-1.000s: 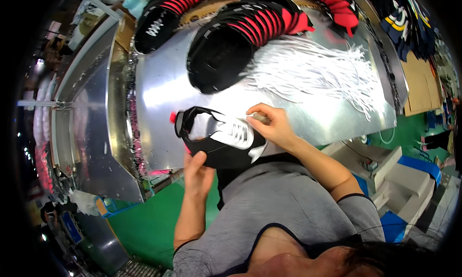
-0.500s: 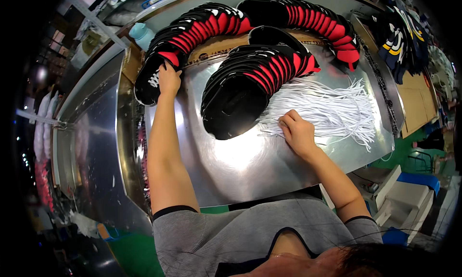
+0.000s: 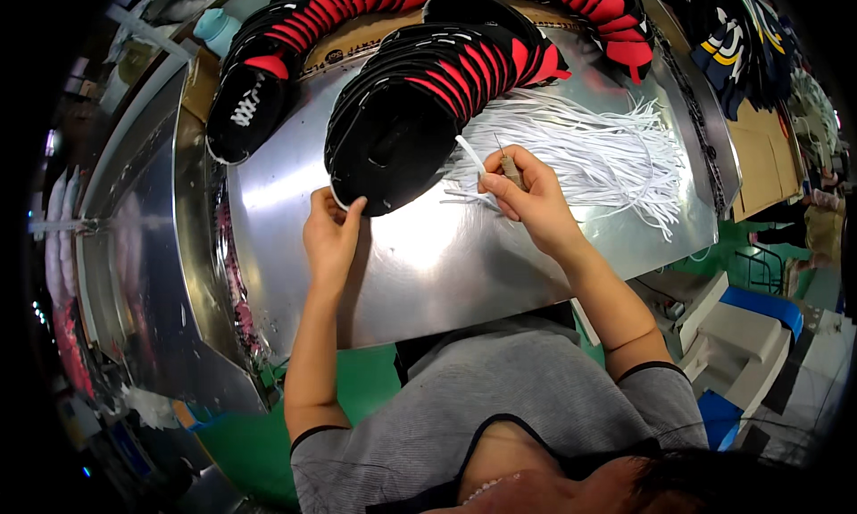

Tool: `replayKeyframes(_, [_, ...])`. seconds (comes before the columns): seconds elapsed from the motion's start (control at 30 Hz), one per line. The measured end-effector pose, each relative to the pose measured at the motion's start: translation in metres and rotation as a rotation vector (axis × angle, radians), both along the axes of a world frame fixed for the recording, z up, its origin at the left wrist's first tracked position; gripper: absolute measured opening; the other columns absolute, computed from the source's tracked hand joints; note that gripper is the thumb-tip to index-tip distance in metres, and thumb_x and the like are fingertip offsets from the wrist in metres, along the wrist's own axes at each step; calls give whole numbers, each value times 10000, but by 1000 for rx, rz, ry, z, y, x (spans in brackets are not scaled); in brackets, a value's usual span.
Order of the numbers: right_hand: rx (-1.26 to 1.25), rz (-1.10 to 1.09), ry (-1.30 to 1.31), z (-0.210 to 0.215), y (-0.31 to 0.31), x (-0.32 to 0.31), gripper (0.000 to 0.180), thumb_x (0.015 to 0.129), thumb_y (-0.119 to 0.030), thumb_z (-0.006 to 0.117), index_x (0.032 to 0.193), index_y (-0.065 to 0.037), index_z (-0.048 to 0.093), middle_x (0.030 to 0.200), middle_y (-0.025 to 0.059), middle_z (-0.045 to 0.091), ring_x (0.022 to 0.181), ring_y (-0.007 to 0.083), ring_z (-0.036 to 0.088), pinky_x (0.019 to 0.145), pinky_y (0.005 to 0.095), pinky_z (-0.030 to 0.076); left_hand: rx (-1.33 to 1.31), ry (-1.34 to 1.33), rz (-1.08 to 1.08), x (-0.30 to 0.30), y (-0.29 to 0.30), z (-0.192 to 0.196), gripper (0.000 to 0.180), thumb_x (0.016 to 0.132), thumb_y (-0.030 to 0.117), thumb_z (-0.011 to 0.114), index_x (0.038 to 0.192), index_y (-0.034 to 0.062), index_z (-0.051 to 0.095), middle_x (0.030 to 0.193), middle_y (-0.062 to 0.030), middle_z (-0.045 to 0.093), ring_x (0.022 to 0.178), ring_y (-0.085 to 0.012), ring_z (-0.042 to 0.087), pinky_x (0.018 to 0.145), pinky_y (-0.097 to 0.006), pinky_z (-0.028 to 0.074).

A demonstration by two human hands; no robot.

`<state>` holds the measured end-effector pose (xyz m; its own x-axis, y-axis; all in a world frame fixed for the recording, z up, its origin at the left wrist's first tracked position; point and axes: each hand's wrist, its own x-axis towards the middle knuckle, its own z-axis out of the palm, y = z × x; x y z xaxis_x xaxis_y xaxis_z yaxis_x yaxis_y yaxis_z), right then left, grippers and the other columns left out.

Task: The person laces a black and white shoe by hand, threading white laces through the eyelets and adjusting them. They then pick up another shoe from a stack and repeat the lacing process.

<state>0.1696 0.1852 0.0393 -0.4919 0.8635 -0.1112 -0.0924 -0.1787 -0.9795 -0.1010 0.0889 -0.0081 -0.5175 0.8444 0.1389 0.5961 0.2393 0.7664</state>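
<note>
A row of black shoe uppers with red tongues [image 3: 390, 148] stands packed together in the middle of the metal table. My left hand [image 3: 332, 237] pinches the near lower edge of the front upper between thumb and fingers. Just right of that row, my right hand [image 3: 531, 197] is closed round an awl with a brownish handle [image 3: 511, 168], its thin needle pointing up. The same fingers hold a white shoelace [image 3: 470, 152], one end sticking up toward the uppers. Behind this hand lies a spread bundle of white laces [image 3: 589, 152].
At the left, a curved row of uppers [image 3: 312, 18] ends in one with white lacing [image 3: 245, 108]. Another row [image 3: 616, 32] stands at the back right. A light-blue bottle [image 3: 217, 30] is at the far left; dark fabric pieces [image 3: 741, 54] lie beyond the right edge.
My left hand has left the laced upper and come to the middle row's front upper. My right hand has risen from the laces with a lace; the awl now shows. The view has shifted.
</note>
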Motion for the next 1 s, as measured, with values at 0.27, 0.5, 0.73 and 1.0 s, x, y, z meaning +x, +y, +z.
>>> replayKeyframes(0.27, [66,17,328,67,-46,81,103,870,16,612,967,-17,619,904,43,598,589,32,424,502,165,303,765,66,499,13,-59,67,154,935,101,612,1037,26,525,986,-47,485,896,-149,464,813,-300,404])
replayKeyframes(0.5, [-163,575,578,49,-107,83,120,858,5,649,963,-44,620,828,64,629,581,42,492,463,169,320,129,330,-417,175,-91,18,447,749,136,766,1153,31,608,1095,-134,547,992,-332,493,898,-429,396])
replayKeyframes(0.73, [-435,585,281,12,-91,52,172,947,-175,642,987,-18,585,828,86,640,561,52,450,495,199,345,329,542,-395,103,-52,43,289,803,-3,669,1086,-32,614,1100,-192,599,1027,-382,577,915,-452,467])
replayKeyframes(1.0, [55,47,-181,-62,-97,8,187,950,-230,619,968,-44,630,769,19,689,584,60,552,550,242,446,-222,561,-809,60,-4,54,413,912,420,610,867,11,654,832,-197,659,750,-369,655,667,-471,510])
